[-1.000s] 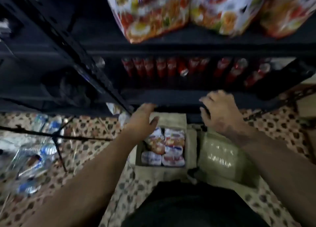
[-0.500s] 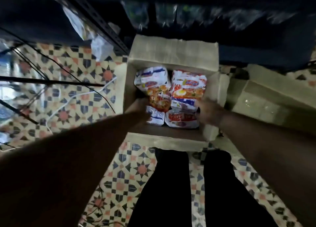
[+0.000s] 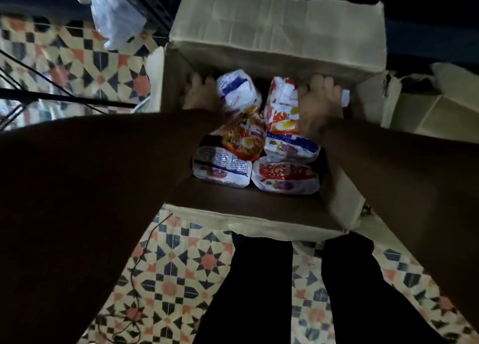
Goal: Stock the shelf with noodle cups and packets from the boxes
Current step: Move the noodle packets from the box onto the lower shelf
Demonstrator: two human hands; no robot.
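Both hands deeper now, left hand [image 3: 201, 94] and right hand [image 3: 320, 102] among packets [image 3: 259, 146].

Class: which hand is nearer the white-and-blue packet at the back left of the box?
Left. The left hand lies right beside that white-and-blue packet; the right hand is across the box.

The open pale tan cardboard box [image 3: 274, 29] holds glossy plastic noodle packets [image 3: 285, 180], white with red-orange panels, blue bands and small yellow egg pictures; one orange-red crinkled packet [image 3: 242, 138] shows noodles and an egg. The tiled floor [image 3: 178, 279] bears a cream ground with navy and coral star-and-diamond geometry. Black trousers [image 3: 261, 291] cover the legs. A thin black cable [image 3: 134, 279] crosses the tiles.
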